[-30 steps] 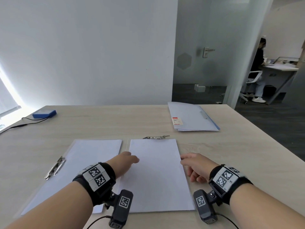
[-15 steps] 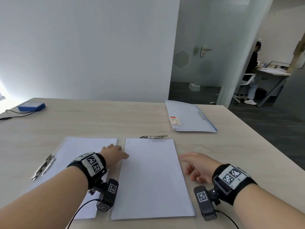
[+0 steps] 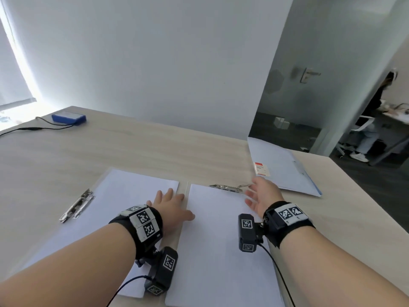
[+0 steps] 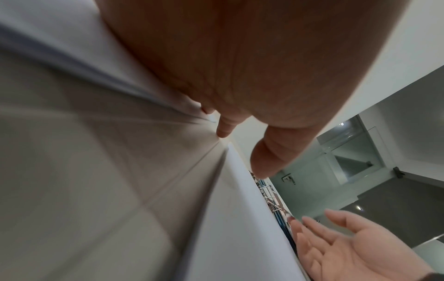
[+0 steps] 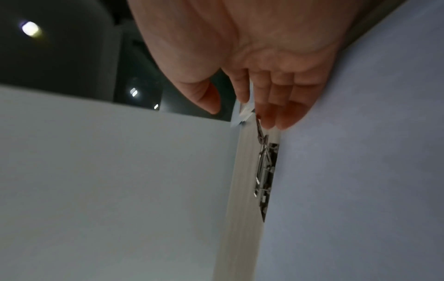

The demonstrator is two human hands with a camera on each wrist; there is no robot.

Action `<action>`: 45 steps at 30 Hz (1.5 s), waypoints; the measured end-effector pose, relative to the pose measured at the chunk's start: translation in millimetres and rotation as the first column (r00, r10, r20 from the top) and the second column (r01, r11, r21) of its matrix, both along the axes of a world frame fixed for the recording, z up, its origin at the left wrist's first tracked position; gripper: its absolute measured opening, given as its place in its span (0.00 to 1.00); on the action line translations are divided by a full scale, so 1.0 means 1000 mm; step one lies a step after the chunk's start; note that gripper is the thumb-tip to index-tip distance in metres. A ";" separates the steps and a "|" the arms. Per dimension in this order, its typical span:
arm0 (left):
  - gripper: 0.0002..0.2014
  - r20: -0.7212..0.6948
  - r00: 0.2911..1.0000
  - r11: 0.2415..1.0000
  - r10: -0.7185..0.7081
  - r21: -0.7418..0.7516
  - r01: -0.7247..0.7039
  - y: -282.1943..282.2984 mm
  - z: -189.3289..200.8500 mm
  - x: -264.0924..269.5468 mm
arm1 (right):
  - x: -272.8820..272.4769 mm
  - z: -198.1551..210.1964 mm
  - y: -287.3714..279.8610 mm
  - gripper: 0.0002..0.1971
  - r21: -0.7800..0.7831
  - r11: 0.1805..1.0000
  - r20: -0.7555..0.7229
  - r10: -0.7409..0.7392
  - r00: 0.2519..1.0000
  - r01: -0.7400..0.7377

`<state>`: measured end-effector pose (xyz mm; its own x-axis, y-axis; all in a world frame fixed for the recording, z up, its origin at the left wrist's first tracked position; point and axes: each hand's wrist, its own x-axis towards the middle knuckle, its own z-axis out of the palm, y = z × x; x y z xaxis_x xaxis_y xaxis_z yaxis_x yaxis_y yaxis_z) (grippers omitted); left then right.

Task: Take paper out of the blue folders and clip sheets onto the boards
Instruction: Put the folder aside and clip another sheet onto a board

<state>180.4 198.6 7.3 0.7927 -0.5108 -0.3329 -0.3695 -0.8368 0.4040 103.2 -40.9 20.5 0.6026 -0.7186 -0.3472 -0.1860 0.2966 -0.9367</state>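
Note:
Two clipboards with white sheets lie side by side on the table. The left board [image 3: 124, 196] has its metal clip [image 3: 76, 206] on the left edge. The right board [image 3: 219, 240] has its clip [image 3: 228, 187] at the far edge. My left hand [image 3: 171, 207] rests flat with straight fingers across the gap between the boards. My right hand [image 3: 262, 196] hovers open over the right board's far right corner, fingertips close to the clip's end [image 5: 263, 136]. The pale blue folders [image 3: 283, 167] lie beyond it at the far right.
A blue box [image 3: 68, 118] with a black cable [image 3: 26, 129] sits at the table's far left. The table's right edge [image 3: 363, 196] drops to dark floor. A person [image 3: 371, 120] sits at a desk beyond the glass door.
My right hand rose from the table beside the right board and moved forward to the board's clip, fingers opening. My left hand slid left, then stayed at the gap between the boards.

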 end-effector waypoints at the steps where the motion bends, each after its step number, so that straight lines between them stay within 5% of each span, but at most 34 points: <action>1: 0.35 -0.002 1.000 1.000 -0.004 0.002 0.004 0.000 -0.001 0.001 | 0.006 0.001 0.001 0.12 -0.110 0.994 -0.041 0.025 0.999 -0.030; 3: 0.36 -0.003 1.000 1.000 -0.009 0.007 0.009 0.001 -0.003 0.003 | 0.018 0.007 0.009 0.17 -0.348 0.923 -0.151 0.121 0.981 -0.167; 6: 0.36 -0.011 1.000 1.000 -0.011 -0.008 0.010 0.002 -0.005 0.003 | 0.032 0.012 0.026 0.20 -0.546 0.682 -0.409 0.291 0.865 -0.487; 10: 0.37 -0.015 1.000 1.000 -0.019 -0.008 0.019 0.001 -0.007 0.005 | 0.043 0.008 0.042 0.30 -0.522 0.310 -0.764 0.244 0.597 -0.794; 14: 0.38 -0.023 0.999 1.000 -0.022 -0.009 0.022 0.000 -0.012 0.009 | 0.047 0.008 0.053 0.36 -0.390 0.025 -0.920 0.033 0.391 -0.920; 16: 0.38 -0.012 1.000 1.000 -0.021 -0.005 0.021 0.000 -0.015 0.010 | 0.048 0.005 0.057 0.32 -0.356 -0.067 -0.933 -0.039 0.359 -0.932; 20: 0.39 -0.006 1.000 1.000 -0.012 0.006 0.012 -0.001 -0.020 0.012 | 0.054 -0.002 0.063 0.31 -0.272 -0.113 -0.944 -0.160 0.288 -0.956; 24: 0.40 -0.003 1.000 1.000 0.002 0.004 -0.002 -0.002 -0.021 0.012 | 0.065 -0.006 0.070 0.35 -0.199 -0.090 -0.951 -0.224 0.214 -0.976; 30: 0.38 -0.002 1.000 1.000 -0.006 0.010 0.006 0.001 -0.022 0.011 | 0.045 0.003 0.056 0.37 -0.297 -0.010 -0.954 0.032 0.297 -0.955; 35: 0.37 -0.004 1.000 1.000 -0.009 0.012 0.009 0.001 -0.020 0.014 | -0.016 0.014 0.039 0.28 -0.489 0.373 -0.724 0.331 0.606 -0.788; 41: 0.34 0.007 1.000 0.999 -0.023 0.024 0.023 0.002 -0.019 0.015 | -0.117 0.001 0.038 0.15 -0.516 0.718 -0.446 0.240 0.862 -0.467; 45: 0.29 0.011 1.000 0.999 -0.028 0.027 0.027 -0.001 -0.019 0.016 | -0.142 0.002 0.055 0.10 -0.398 0.862 -0.296 0.203 0.934 -0.313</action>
<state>196.4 197.9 -11.6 0.7824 -0.5233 -0.3376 -0.3972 -0.8369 0.3767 -39.0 14.5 22.2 0.7272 -0.6586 -0.1935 -0.4299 -0.2171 -0.8764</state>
